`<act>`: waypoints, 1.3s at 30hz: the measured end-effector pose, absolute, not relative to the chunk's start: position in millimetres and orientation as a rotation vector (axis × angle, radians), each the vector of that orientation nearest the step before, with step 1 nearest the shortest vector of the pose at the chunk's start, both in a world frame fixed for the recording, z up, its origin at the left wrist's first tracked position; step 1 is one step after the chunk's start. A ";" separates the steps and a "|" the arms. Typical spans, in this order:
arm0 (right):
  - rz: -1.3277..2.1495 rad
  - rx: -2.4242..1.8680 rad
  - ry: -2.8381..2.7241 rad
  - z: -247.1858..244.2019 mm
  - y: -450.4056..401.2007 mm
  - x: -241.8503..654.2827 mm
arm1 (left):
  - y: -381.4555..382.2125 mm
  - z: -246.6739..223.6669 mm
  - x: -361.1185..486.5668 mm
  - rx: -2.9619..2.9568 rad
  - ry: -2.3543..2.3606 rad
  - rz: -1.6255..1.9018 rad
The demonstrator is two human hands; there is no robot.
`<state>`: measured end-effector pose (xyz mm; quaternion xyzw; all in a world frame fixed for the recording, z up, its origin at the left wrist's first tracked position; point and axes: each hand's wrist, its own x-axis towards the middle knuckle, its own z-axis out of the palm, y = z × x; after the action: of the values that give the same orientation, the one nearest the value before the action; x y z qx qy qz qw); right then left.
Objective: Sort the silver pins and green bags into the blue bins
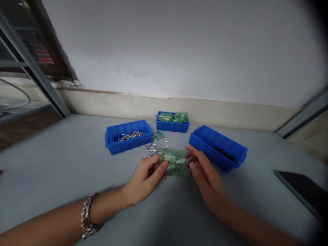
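My left hand (pixel 148 176) pinches the left end of a clear green plastic bag (pixel 179 161) between thumb and fingers. Inside the bag are white pieces and thin metal pins. At the bag's right edge is my right hand (pixel 206 174), its thumb and index finger apart; whether a fingertip touches the plastic I cannot tell. Just behind the bag, loose metal pins (pixel 153 146) lie scattered on the grey table (pixel 102 184). A flat piece of green plastic (pixel 157 135) rests beyond them, beside the left blue bin.
Metal pins partly fill the left blue bin (pixel 130 146). Several green bags fill the rear blue bin (pixel 173 127). Small dark pieces lie in the right blue bin (pixel 217 150). A dark flat tablet-like object (pixel 302 188) lies at the right. Behind the table stands a wall (pixel 179 61).
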<state>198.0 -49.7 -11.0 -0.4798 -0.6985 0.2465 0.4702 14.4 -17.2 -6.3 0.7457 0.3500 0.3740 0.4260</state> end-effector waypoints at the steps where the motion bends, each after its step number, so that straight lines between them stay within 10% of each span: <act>1: 0.660 -1.179 -1.702 -9.7 -49.6 197.9 | -17.2 -6.8 14.1 1.878 0.876 0.942; 27: 0.596 -1.200 -1.658 11.0 -39.8 205.8 | -21.6 -0.3 15.6 1.922 0.836 0.924; 39: 0.452 -1.626 -1.396 49.7 100.7 209.2 | -26.1 -2.8 15.1 1.920 0.707 0.847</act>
<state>209.2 100.7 49.7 -0.6599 -0.5668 0.1834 0.4579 15.1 -26.1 -2.8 0.7756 0.2856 0.3419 0.4472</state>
